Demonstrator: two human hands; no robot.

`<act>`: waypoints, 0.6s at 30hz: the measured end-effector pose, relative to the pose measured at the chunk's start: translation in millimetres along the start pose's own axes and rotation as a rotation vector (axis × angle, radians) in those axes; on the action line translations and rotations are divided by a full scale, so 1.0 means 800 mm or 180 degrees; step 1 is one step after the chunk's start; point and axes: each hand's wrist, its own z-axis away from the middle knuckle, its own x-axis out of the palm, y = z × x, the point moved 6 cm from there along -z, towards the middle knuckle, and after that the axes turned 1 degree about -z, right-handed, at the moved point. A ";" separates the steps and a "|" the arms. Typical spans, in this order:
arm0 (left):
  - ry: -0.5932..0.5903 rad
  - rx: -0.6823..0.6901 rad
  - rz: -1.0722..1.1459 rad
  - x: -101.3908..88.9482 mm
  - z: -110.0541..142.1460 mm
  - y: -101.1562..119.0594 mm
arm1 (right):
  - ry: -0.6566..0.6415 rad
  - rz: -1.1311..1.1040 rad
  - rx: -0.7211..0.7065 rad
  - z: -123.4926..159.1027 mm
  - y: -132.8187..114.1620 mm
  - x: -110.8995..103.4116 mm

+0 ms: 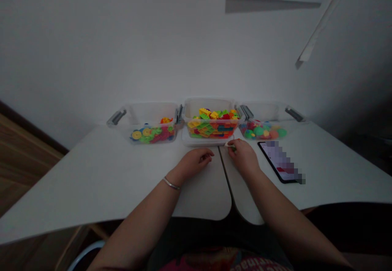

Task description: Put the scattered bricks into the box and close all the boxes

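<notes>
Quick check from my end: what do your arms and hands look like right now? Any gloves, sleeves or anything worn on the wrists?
The left hand and right hand are bare, with no gloves, and both forearms show no sleeves. A thin silver bangle circles the left wrist; the right wrist shows no jewellery. No cables or markings are visible.

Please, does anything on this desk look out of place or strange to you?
One thing looks a little odd: the middle clear plastic bin sits raised on a flat white tray, while the two clear plastic side bins stand directly on the white desk. Nothing looks spilled.
</notes>
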 end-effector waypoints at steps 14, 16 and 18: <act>0.0519 0.0103 0.0586 -0.007 -0.007 -0.004 | -0.0643 -0.2507 0.0283 0.011 -0.041 0.031; 0.0577 0.0088 0.0519 -0.008 -0.007 -0.005 | -0.0610 -0.2626 0.0341 0.009 -0.037 0.033; 0.0649 0.0083 0.0375 -0.011 -0.006 -0.006 | -0.0475 -0.2614 0.0372 0.005 -0.031 0.029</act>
